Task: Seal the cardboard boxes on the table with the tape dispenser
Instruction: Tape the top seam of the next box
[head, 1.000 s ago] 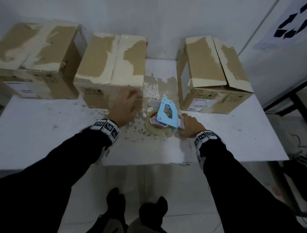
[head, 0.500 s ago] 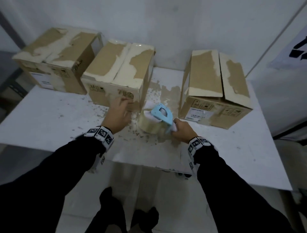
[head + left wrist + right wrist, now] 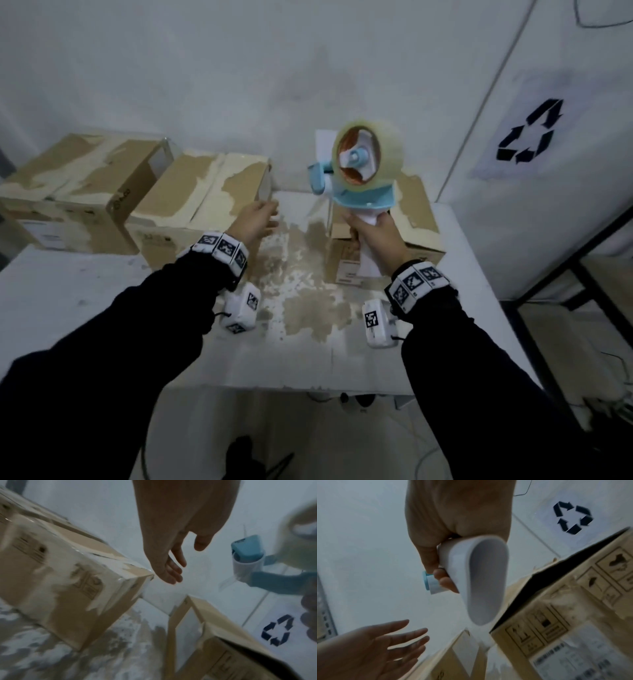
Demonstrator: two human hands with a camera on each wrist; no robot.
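Observation:
My right hand (image 3: 371, 233) grips the white handle (image 3: 481, 577) of a blue tape dispenser (image 3: 363, 171) and holds it upright in the air, its clear tape roll (image 3: 387, 150) on top. It hangs in front of the right cardboard box (image 3: 416, 219), which stands on the white table (image 3: 68, 301). My left hand (image 3: 255, 219) is open with straight fingers, beside the right end of the middle box (image 3: 202, 202); in the left wrist view the left hand (image 3: 169, 566) hovers by that box's corner (image 3: 137, 574). A third box (image 3: 78, 185) stands at the far left.
The table top between the boxes is scuffed brown (image 3: 308, 301). A white wall (image 3: 239, 85) rises right behind the boxes. A recycling sign (image 3: 527, 133) hangs on the panel at the right, and a dark metal frame (image 3: 575, 267) stands beside the table's right edge.
My right hand lifted the tape dispenser off the table and turned it upright, roll on top. My left hand moved from the middle box's front to its right end and opened.

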